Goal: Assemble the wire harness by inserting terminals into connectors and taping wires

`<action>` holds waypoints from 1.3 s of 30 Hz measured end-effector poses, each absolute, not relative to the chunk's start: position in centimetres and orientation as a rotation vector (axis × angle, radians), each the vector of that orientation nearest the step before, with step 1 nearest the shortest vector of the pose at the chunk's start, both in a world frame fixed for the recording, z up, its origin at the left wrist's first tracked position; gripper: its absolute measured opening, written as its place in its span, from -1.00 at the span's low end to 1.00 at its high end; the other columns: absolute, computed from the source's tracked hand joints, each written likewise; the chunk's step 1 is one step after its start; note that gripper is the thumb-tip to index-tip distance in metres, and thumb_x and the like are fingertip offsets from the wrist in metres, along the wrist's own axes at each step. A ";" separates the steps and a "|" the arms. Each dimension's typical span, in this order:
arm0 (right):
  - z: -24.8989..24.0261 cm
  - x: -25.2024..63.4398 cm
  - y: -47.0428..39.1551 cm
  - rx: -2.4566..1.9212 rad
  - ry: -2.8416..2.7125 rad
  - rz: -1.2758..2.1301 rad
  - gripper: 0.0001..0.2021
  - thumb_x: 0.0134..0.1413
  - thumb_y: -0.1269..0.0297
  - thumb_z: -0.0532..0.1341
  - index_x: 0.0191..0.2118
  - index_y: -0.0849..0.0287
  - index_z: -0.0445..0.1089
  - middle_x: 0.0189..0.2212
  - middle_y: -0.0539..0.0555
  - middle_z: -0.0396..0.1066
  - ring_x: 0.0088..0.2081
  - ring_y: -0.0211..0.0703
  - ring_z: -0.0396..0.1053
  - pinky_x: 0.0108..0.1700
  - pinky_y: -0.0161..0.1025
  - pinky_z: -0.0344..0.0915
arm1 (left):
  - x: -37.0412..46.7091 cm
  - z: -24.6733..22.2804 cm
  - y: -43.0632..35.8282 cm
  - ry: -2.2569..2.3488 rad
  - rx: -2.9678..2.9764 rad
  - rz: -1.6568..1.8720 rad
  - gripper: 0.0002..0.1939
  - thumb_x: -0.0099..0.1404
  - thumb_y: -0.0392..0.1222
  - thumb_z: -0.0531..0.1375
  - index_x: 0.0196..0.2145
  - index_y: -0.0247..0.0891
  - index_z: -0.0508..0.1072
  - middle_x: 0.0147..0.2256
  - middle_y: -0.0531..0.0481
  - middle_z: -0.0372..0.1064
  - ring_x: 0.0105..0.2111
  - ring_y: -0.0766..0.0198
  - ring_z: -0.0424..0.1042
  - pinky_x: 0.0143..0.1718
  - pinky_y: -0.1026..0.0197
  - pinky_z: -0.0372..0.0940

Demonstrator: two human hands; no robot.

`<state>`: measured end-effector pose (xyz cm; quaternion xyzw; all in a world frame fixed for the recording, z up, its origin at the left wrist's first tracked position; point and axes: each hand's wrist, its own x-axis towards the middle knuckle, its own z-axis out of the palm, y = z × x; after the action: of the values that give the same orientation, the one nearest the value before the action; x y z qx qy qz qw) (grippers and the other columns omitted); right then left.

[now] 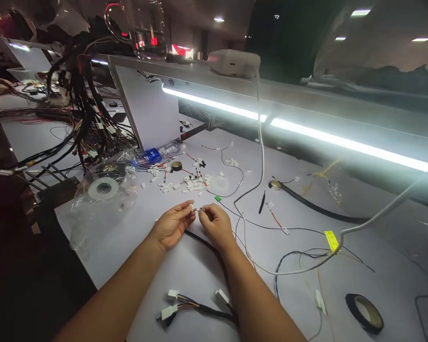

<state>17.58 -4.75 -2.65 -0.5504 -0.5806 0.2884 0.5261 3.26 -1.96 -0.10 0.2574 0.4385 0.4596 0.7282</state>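
Observation:
My left hand is closed, pinching a small white connector housing between thumb and fingertips. Opposite it, my right hand is closed on a thin wire, whose end points toward the housing. Whether the wire end touches the housing is too small to tell. Beneath both hands runs a black sleeved cable. Nearer me, a wire harness branch ends in white plugs, partly hidden by my right forearm. Just beyond my fingers lies a pile of loose white connectors.
A white cord hangs from a white box on the shelf and crosses the table at right. A black tape roll lies front right. Clear plastic bags, a bottle and bundled cables are at left.

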 end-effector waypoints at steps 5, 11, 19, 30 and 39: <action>-2.1 17.6 -5.1 -1.334 -1.488 0.603 -0.88 0.08 0.30 0.13 -0.42 0.11 0.37 -0.50 -0.05 0.27 -0.43 -0.24 0.23 -0.34 -0.32 0.14 | 3.0 -0.2 -1.6 0.927 0.558 0.965 -0.88 0.22 -0.46 0.21 -0.27 -0.40 0.48 -0.37 -0.04 0.38 -0.41 0.40 0.43 -0.30 0.37 0.43; -2.2 18.0 -5.1 -1.341 -1.574 0.560 -0.87 0.12 0.30 0.10 -0.38 0.12 0.38 -0.46 -0.03 0.30 -0.42 -0.23 0.25 -0.33 -0.31 0.16 | 2.7 0.1 -1.6 0.911 0.597 0.916 -0.90 0.20 -0.44 0.24 -0.28 -0.44 0.49 -0.41 -0.05 0.39 -0.47 0.41 0.41 -0.38 0.40 0.41; -2.3 18.3 -5.2 -1.357 -1.688 0.456 -0.87 0.14 0.33 0.09 -0.32 0.10 0.39 -0.41 -0.01 0.35 -0.36 -0.22 0.29 -0.29 -0.32 0.17 | 2.3 -0.3 -1.6 0.945 0.720 0.886 -0.81 0.13 -0.36 0.32 -0.25 -0.39 0.50 -0.40 -0.06 0.42 -0.44 0.37 0.42 -0.33 0.35 0.38; -2.4 18.2 -5.4 -1.389 -1.801 0.329 -0.87 0.16 0.35 0.10 -0.27 0.08 0.40 -0.37 0.01 0.36 -0.33 -0.22 0.31 -0.26 -0.34 0.14 | 1.9 -0.4 -1.5 0.954 0.794 0.849 -0.75 0.08 -0.31 0.37 -0.24 -0.36 0.48 -0.40 -0.07 0.43 -0.42 0.34 0.43 -0.29 0.30 0.38; -2.7 17.2 -5.2 -1.378 -1.584 0.460 -0.90 0.17 0.35 0.13 -0.30 0.11 0.39 -0.37 -0.02 0.42 -0.36 -0.25 0.36 -0.28 -0.36 0.23 | 2.1 -0.5 -1.7 0.935 0.702 0.912 -0.86 0.11 -0.38 0.33 -0.32 -0.36 0.49 -0.42 -0.05 0.41 -0.45 0.35 0.43 -0.34 0.34 0.40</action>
<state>17.23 -5.16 -2.66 -0.5638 -0.6482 0.1883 0.4760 2.12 -1.69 -0.53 0.3198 0.4260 0.4154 0.7373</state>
